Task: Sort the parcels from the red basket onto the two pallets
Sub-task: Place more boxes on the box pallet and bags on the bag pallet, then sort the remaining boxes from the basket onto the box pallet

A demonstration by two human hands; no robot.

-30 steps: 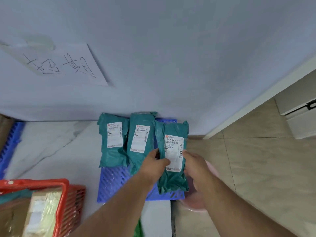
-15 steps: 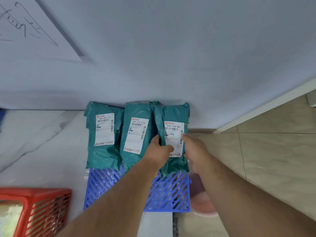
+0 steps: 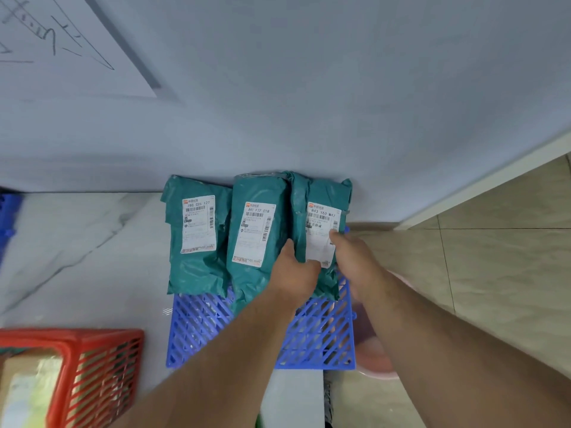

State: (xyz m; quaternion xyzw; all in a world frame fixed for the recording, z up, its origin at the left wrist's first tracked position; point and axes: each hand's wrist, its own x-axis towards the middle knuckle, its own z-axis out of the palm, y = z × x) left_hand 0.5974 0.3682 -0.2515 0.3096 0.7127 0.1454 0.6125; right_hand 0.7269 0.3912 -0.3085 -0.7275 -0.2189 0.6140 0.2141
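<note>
Feed looks evenly lit, soft cool light, no hard source I can pick out. Wall [image 3: 309, 88] reads flat blue-grey, slightly darker toward the lower left. Faint soft shadow along the right edge of the paper sheet [image 3: 61, 41] in the upper left. No glare on the white labels; top lines of text are readable, small print isn't. Strong wide-angle bending at the edges: the baseboard line on the right curves. Red basket [image 3: 102, 359] at lower left is smeared by motion blur; forearms at the bottom are soft too.
</note>
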